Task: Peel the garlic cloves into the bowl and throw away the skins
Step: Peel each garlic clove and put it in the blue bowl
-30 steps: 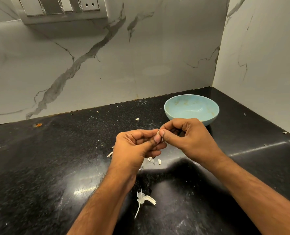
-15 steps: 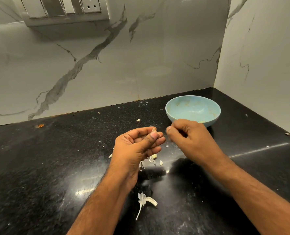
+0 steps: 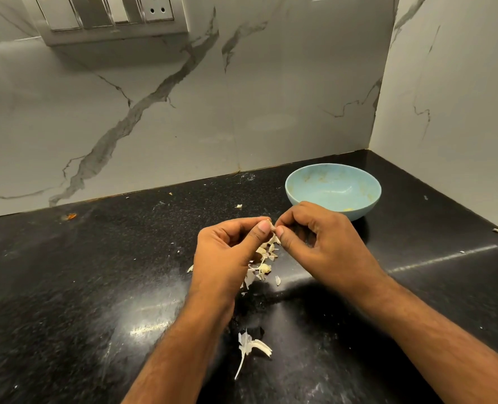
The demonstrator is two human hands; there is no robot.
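So we've got the garlic clove point(image 3: 270, 225) pinched between both sets of fingertips, just a pale sliver of it poking out where the two thumbs meet. Our left hand point(image 3: 230, 252) has its thumb pressed against the clove with the other fingers curled in behind, and our right hand point(image 3: 323, 243) pinches it from the other side, thumb and forefinger tight together, the rest of the fingers folded under. Right below the fingertips sits a little heap of garlic skins point(image 3: 264, 258) on the black countertop point(image 3: 81, 272), partly hidden by the left hand. A bigger white skin piece point(image 3: 250, 346) lies nearer us, between the forearms. Just beyond the right knuckles is the light blue bowl point(image 3: 332, 188), with a small yellowish bit by its near inside edge. Marble wall point(image 3: 183, 112) behind that, switch panel point(image 3: 110, 16) up top.
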